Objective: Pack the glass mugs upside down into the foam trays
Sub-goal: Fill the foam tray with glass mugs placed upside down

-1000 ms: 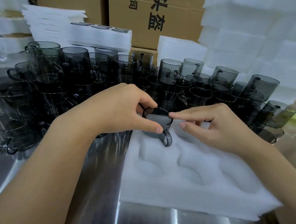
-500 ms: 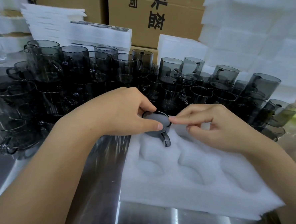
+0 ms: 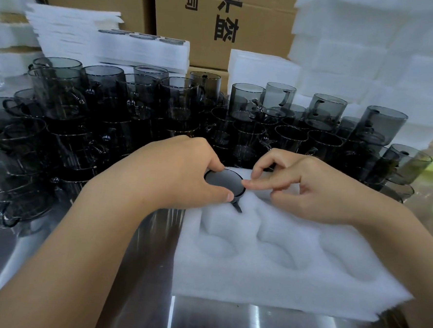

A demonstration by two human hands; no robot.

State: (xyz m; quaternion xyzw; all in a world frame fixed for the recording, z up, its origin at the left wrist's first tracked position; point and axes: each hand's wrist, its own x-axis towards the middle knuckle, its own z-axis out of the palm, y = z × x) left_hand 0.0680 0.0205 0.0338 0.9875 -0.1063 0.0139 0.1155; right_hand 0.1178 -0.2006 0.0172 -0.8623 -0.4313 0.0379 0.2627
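L hand (image 3: 174,171): I'm seeing it curling round the mug (image 3: 224,180) from the left. The thumb is lying along the near rim of the base and the index is hooking over the far rim, so it's gripping the glass.
R hand (image 3: 317,190): sitting on the right side of the mug w/ one straight fingertip (image 3: 246,183) touching the right edge of the base. The other fingers are bending above the foam, and I'm not making out anything held between them.
mug: sitting upside down, base facing up, in the far-left pocket of the foam tray (image 3: 279,281). It's sunk in nearly to the base, so foam is hiding the body.
handle (image 3: 237,207): pointing toward me and poking out of the foam just beside the L thumb.
foam tray: lying flat on the steel table (image 3: 226,321), white, w/ round pockets showing in the near row. The R hand is covering part of the far row.
loose mugs (image 3: 136,123): smoky grey glass, crowding the table behind and to the left of the tray, some standing on top of others. The nearest ones are standing just beyond both hands.
back left: foam tray stack (image 3: 141,50) w/ dark rings showing in the top one.
back: cardboard boxes (image 3: 244,26) w/ black print, and white foam blocks (image 3: 381,60) filling the right side.
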